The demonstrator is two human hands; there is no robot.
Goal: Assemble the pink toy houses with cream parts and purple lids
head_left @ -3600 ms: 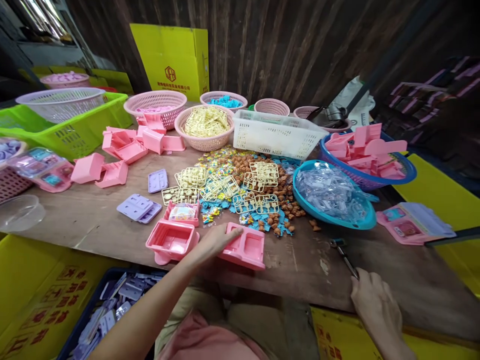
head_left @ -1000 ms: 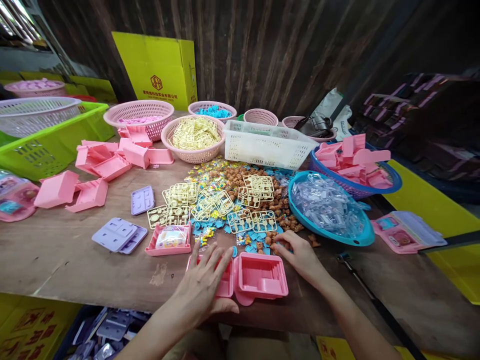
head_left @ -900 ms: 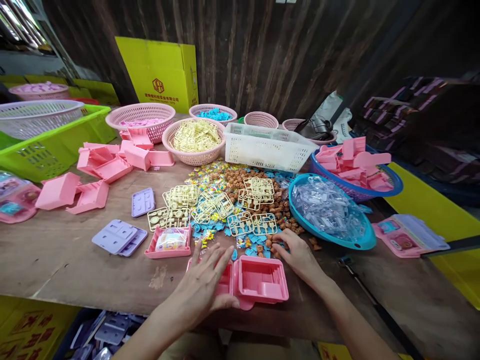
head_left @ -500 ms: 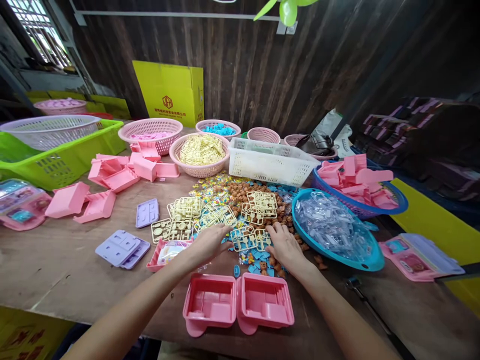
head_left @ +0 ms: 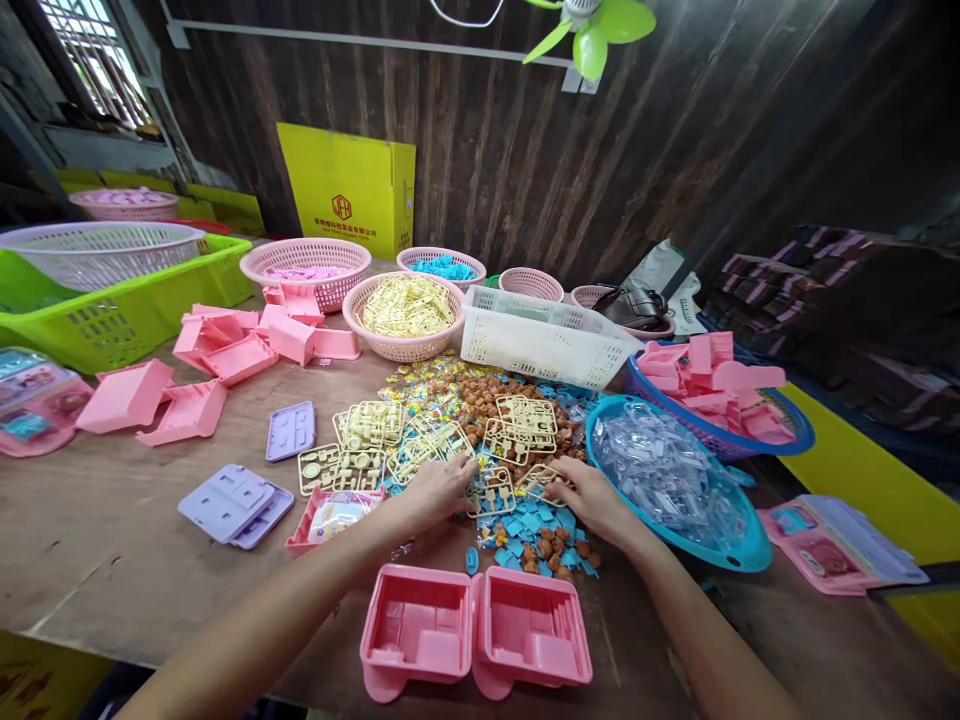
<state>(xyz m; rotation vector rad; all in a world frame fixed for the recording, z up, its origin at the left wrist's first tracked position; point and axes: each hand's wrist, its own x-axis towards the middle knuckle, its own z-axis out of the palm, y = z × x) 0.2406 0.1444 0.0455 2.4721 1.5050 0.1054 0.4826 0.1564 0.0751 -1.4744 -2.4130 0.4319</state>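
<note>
My left hand (head_left: 442, 487) is closed at the left edge of a cream plastic sprue frame (head_left: 493, 492), its fingertips partly hidden. My right hand (head_left: 594, 500) pinches another cream sprue frame (head_left: 541, 480), which tilts over the pile. Under and around them lie blue plastic pieces (head_left: 523, 524) and brown bear-like pieces (head_left: 553, 548). More sprue frames (head_left: 369, 424) are heaped left of my hands. Nearest me, two pink open plastic cases (head_left: 418, 625) stand side by side, and a small blue piece (head_left: 471, 560) lies just above them.
At right, a blue basin (head_left: 752, 535) holds clear plastic parts, before a basket of pink parts (head_left: 701, 365). Behind the pile stand a white basket (head_left: 544, 345) and a pink basket of cream frames (head_left: 397, 345). Purple panels (head_left: 236, 503) and pink boxes (head_left: 127, 395) lie left.
My right hand has closed on a sprue frame and shifted it right, tilting it and uncovering more blue pieces. My left hand's fingers have curled in at the neighbouring frame. The view has shifted slightly.
</note>
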